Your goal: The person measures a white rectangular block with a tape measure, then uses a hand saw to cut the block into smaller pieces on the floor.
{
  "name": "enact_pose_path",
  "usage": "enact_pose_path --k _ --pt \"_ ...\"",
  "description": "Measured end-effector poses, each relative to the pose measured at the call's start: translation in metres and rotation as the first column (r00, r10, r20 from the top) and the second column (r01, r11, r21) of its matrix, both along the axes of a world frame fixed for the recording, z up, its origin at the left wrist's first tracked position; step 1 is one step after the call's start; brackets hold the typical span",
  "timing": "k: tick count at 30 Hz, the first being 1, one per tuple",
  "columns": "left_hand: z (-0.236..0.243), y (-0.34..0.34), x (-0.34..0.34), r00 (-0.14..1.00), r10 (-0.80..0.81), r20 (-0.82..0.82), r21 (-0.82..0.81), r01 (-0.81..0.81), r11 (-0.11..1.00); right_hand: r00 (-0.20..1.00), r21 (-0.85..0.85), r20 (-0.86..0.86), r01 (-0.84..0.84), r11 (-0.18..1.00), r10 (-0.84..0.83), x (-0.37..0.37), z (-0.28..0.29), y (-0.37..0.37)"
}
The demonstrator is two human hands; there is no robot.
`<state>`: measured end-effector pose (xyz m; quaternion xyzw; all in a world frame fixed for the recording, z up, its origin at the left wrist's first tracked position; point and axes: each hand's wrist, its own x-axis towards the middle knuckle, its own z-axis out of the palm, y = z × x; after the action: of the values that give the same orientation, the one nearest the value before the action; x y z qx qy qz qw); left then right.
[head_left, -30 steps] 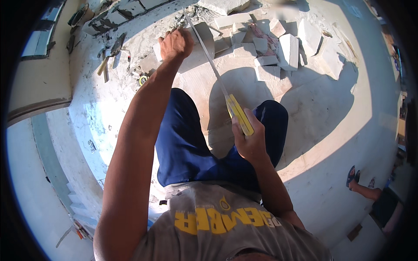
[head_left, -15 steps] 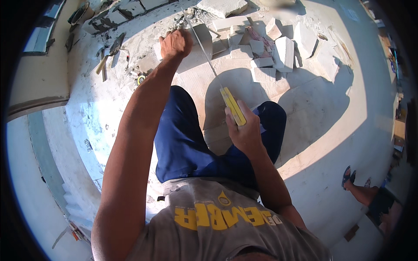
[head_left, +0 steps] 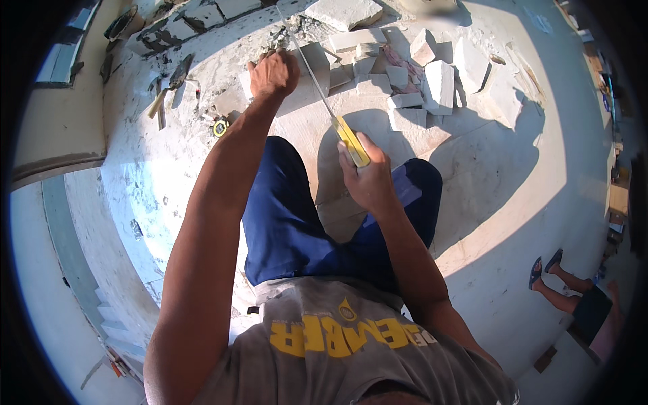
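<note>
My right hand (head_left: 370, 177) is closed around the yellow handle of a handsaw (head_left: 349, 140). Its long thin blade slants forward and left, across a pale lightweight block (head_left: 316, 62) on the floor. Just left of the blade, my left hand (head_left: 275, 73) bears down on that block with its fingers curled over the far edge; the fingertips are hidden. How deep the blade sits in the block I cannot tell. Both my knees, in blue trousers, are bent on the near side of the block.
Broken white block pieces (head_left: 440, 86) lie in a heap to the right of the saw. A yellow tape measure (head_left: 220, 127) and a trowel (head_left: 181, 71) rest at the left. Behind stands a low block wall (head_left: 182, 27). Another person's legs (head_left: 557, 293) show at the far right.
My right hand has pushed the saw forward and slightly left, away from my body. My left hand stays nearly in place. At far right, the other person has shifted, and both feet show.
</note>
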<state>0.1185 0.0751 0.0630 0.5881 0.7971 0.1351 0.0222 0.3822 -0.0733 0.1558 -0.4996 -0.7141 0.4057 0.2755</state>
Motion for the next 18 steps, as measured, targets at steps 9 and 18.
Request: enact_pose_path --k 9,18 --pt "0.006 -0.002 -0.026 0.997 0.062 -0.041 -0.102 -0.066 0.993 0.988 -0.232 -0.123 0.062 0.971 -0.093 0.052 0.028 -0.106" --pt "0.016 0.004 0.002 0.999 0.032 0.02 -0.154 -0.028 0.988 0.999 0.039 -0.007 0.05 0.998 -0.05 -0.031 -0.007 0.026"
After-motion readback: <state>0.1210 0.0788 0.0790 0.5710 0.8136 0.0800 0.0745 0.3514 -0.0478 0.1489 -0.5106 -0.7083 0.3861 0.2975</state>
